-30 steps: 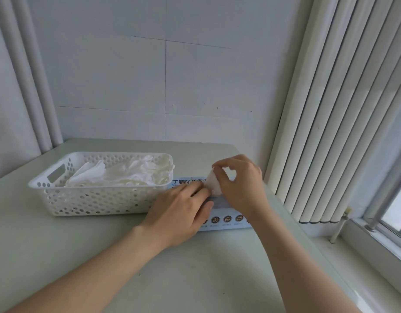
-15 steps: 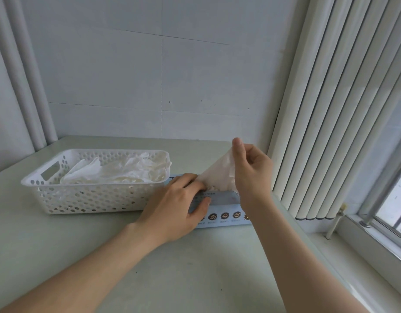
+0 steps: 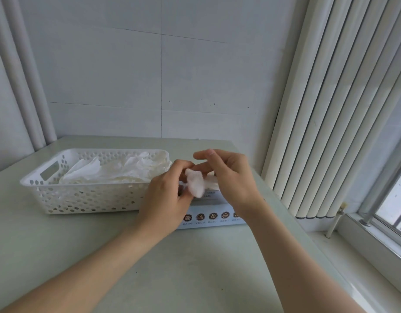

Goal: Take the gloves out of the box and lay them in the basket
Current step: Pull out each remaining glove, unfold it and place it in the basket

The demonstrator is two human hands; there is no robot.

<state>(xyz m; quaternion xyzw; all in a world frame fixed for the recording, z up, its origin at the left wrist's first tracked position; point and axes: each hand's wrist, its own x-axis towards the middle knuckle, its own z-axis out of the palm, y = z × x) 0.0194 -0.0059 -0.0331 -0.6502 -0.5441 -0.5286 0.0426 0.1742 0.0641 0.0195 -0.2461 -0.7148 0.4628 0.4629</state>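
The left hand (image 3: 165, 195) is no longer lying flat on the box (image 3: 208, 216). It is now lifting clear of the lid, its fingers curling in and pinching the near edge of the glove (image 3: 196, 184). The right hand (image 3: 233, 181), which half a second ago was holding the glove high, is now sitting lower, level with the left hand. Its fingers are curling round the glove's far side, with the forefinger and thumb arching above it.

The glove is hanging between the two hands, directly over the box and clear of it. It is bunching up. The visible lobe is running from the fingertips downward, with its free end pointing at the box lid. Its full long axis cannot be told.

The box is resting on the table (image 3: 195, 267), its long side facing the viewer. The basket (image 3: 82, 199) is standing just beside it on the left, holding a loose heap of white gloves (image 3: 118, 170). Vertical blinds (image 3: 330, 109) are hanging on the far right.
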